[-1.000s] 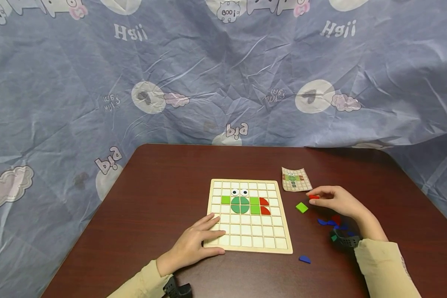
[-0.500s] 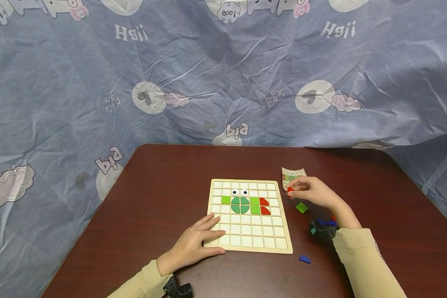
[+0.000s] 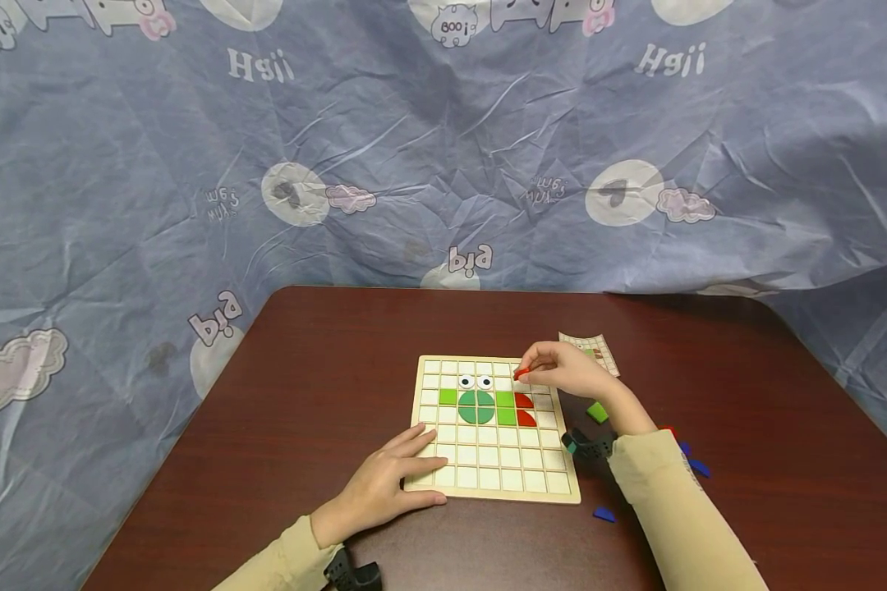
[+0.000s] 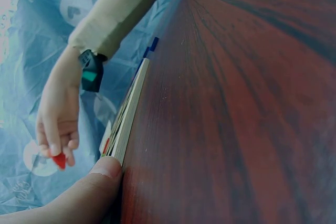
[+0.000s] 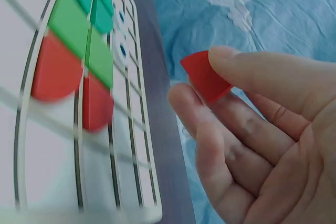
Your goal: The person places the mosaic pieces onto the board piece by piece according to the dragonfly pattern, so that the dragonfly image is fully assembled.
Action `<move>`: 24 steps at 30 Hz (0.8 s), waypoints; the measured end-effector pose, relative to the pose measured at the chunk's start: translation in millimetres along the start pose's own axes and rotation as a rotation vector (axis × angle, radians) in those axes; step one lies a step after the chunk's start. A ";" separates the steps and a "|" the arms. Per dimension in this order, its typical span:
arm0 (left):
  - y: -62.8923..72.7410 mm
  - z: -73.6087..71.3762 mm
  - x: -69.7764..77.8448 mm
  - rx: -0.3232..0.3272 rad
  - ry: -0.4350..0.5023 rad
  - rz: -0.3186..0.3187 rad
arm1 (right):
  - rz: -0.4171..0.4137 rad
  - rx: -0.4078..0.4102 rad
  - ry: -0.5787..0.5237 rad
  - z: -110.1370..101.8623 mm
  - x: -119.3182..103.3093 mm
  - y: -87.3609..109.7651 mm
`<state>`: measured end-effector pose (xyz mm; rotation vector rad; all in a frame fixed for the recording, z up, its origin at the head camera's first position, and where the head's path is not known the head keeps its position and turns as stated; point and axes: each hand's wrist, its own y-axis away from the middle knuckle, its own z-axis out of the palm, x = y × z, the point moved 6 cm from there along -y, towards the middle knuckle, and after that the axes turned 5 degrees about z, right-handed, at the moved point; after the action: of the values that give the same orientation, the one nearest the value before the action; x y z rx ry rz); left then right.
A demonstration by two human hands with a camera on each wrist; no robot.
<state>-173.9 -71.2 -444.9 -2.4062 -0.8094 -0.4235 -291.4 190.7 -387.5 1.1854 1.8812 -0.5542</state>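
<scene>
My right hand (image 3: 572,373) pinches a red quarter-circle tile (image 5: 203,74) between thumb and fingers, held above the upper right part of the wooden grid board (image 3: 488,495). Spread over the board's lower left corner lies my left hand (image 3: 384,480), its thumb (image 4: 107,167) along the near edge. Set in the board are dark green quarter-circles (image 3: 476,406) forming a disc, light green squares (image 3: 506,408) on either side of it and two eye tiles (image 3: 475,382). Two red quarter-circles (image 5: 56,69) sit beside the right-hand green squares.
A small pattern card (image 3: 604,353) lies beyond the right hand, partly covered by it. One light green square (image 3: 597,412) rests on the table (image 3: 325,369) right of the board. Blue tiles (image 3: 698,467) lie by the right sleeve, and another blue piece (image 3: 604,514) nearer the front.
My right hand has carried the red tile leftward from the loose pieces, past the card, to over the board. The left hand has stayed in place.
</scene>
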 end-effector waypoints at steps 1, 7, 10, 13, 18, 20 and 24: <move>0.0 -0.1 0.1 0.000 0.000 0.001 | -0.020 -0.003 0.010 2.9 -3.7 -2.6; -0.1 0.2 -0.5 -0.003 0.001 -0.001 | -0.104 -0.021 0.042 21.4 -22.2 -16.5; 0.3 0.4 -1.1 -0.005 0.002 0.000 | -0.125 -0.034 0.053 31.4 -28.9 -22.4; 0.6 0.2 -0.8 0.000 -0.006 0.010 | -0.138 -0.040 0.054 41.2 -33.6 -29.2; 0.4 0.0 -0.5 0.001 -0.023 0.018 | -0.102 -0.057 -0.022 57.9 -36.8 -42.1; 0.1 0.0 -0.5 0.000 -0.028 0.018 | -0.072 -0.059 -0.051 63.9 -38.5 -45.8; -0.4 -0.2 -0.9 0.004 -0.024 0.018 | -0.033 -0.040 -0.038 73.7 -42.1 -52.3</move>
<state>-174.9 -71.5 -445.0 -2.4178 -0.7982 -0.3864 -298.6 91.8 -397.4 1.1125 1.8739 -0.5510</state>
